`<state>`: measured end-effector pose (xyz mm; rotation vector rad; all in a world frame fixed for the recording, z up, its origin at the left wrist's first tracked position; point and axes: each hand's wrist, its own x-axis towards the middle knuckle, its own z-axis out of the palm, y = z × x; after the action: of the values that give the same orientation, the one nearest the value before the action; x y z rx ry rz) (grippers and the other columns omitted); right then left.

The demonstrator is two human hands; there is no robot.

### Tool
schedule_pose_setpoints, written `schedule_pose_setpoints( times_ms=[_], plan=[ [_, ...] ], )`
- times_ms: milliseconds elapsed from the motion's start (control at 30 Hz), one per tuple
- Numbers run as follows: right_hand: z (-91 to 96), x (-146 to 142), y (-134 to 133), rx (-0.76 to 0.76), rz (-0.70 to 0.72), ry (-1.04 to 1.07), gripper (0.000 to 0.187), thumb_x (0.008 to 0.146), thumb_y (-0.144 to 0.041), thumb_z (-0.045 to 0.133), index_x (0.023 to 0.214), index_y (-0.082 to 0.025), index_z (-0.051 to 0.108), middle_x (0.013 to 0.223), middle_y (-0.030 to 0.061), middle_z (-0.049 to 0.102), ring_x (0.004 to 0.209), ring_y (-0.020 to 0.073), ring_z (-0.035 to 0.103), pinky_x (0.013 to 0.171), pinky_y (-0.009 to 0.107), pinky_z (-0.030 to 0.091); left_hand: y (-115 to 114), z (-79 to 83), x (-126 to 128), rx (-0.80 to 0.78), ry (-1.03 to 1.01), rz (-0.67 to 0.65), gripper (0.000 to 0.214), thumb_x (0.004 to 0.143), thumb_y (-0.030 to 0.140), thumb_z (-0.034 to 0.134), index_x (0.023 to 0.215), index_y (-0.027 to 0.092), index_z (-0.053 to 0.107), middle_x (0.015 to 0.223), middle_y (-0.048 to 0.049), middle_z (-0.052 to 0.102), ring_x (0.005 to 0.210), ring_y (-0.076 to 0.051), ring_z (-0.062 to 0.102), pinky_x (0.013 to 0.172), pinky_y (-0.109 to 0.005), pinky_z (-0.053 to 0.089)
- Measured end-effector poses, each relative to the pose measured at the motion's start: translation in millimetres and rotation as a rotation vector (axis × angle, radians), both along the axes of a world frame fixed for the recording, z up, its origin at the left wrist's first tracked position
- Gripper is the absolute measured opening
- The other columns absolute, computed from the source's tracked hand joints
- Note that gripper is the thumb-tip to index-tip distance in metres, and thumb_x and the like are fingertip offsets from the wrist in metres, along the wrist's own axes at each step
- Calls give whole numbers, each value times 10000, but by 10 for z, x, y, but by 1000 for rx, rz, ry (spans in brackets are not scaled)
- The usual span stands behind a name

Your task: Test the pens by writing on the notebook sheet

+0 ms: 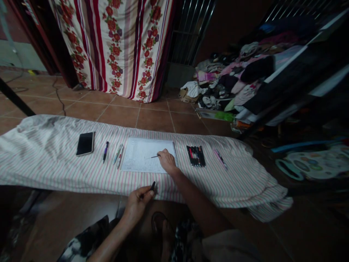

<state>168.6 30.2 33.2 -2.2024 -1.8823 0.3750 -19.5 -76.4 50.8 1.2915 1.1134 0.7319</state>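
Observation:
My right hand (167, 161) rests on a white spiral-bound pad (141, 147), its fingers closed around a thin dark pen (155, 157) that points left across the page. Faint marks show on the paper, too small to read. Below the pad's front edge, my left hand (137, 202) pinches a small black pen cap (153, 185) between thumb and finger. Just left of the pad lie two light-coloured pens (119, 154) and a purple-and-black pen (105, 151). To its right is a row of several dark pens (195, 156).
A striped cloth (60, 160) covers the low table. A dark-screened phone or tablet (85, 143) lies at left, and a pink-and-black pen (220, 159) at right. Beyond are a tiled floor (122, 112), a floral curtain (114, 47) and a heap of clothes (234, 80).

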Motion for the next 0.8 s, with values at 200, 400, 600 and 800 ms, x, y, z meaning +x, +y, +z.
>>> schedule_pose_setpoints(
  times_ms=[200,400,600,800],
  plan=[
    [75,-12,6,4,50,-8,265,869,-176,383,937,-186,638,1025,92,578,935,170,549,803,265,368,-5,-33,-17,-17,17,-11,356,700,405,590,886,131,720,731,-44,711,716,-206,614,701,-303,455],
    [221,-60,-125,66,2,126,230,807,-153,447,963,-169,614,937,93,636,907,189,552,803,294,354,-36,26,-25,-10,-13,23,320,686,398,604,825,136,725,742,-54,716,716,-199,616,695,-290,458],
    [387,-73,-292,58,-16,476,254,724,-157,488,924,-154,644,637,3,614,544,112,511,533,221,350,-136,120,-31,19,-28,26,299,679,398,600,783,144,720,700,-31,706,683,-187,607,673,-279,453],
    [764,-83,-693,62,18,1005,303,732,-329,545,928,-130,662,804,51,659,628,87,548,568,198,396,-248,262,-77,87,-22,58,270,673,393,602,714,148,707,653,-29,696,660,-188,611,668,-286,466]
  ],
)
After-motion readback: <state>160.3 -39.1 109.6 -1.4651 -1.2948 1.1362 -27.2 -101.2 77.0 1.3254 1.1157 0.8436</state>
